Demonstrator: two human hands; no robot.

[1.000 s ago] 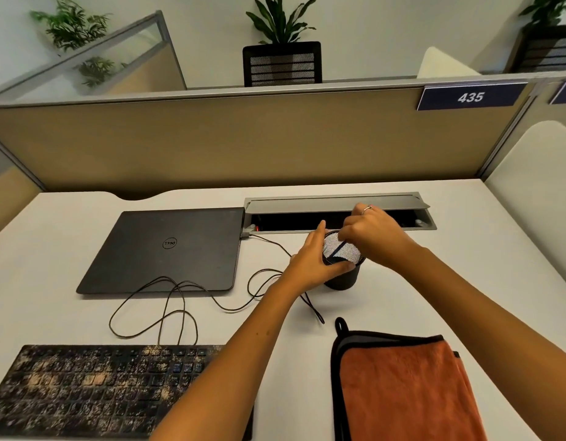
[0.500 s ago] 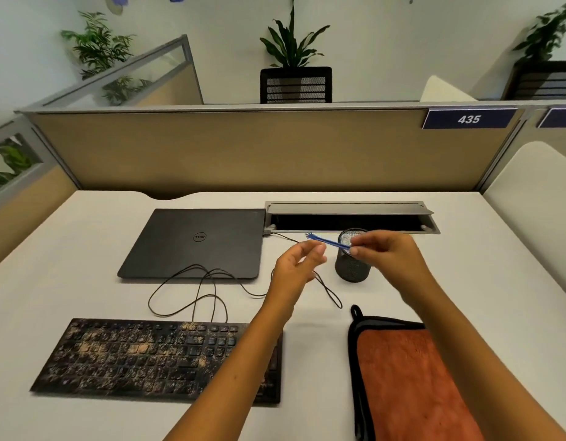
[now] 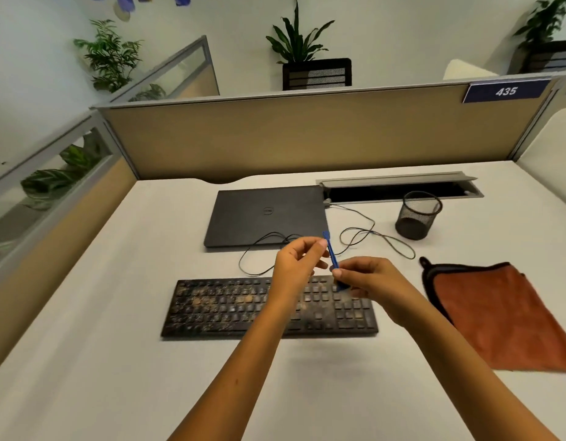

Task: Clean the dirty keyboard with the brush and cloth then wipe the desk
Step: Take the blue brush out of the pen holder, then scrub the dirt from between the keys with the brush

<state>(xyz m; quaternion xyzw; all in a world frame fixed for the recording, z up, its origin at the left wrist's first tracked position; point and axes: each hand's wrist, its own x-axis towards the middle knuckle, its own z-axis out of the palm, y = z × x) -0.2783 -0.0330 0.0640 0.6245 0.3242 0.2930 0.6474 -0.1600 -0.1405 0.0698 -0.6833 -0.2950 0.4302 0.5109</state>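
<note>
A black keyboard (image 3: pixel 230 308) speckled with tan dirt lies on the white desk (image 3: pixel 116 361) in front of me. Above its right half my right hand (image 3: pixel 367 281) pinches the lower end of a thin blue brush (image 3: pixel 331 253), which points up and away. My left hand (image 3: pixel 294 265) hovers just left of the brush with fingers loosely curled, its fingertip close to the handle; whether it touches is unclear. An orange cloth (image 3: pixel 498 316) with black edging lies flat at the right of the keyboard.
A shut black laptop (image 3: pixel 269 216) sits behind the keyboard, with a thin black cable (image 3: pixel 364 232) looping across the desk. A black mesh cup (image 3: pixel 418 219) stands near the grey cable hatch (image 3: pixel 399 183). Beige partitions (image 3: pixel 307 135) wall the back and left.
Both hands came from the mesh cup back toward me and now hover over the keyboard. The right hand brought the blue brush along and turned it more upright. The view has tilted and shifted.
</note>
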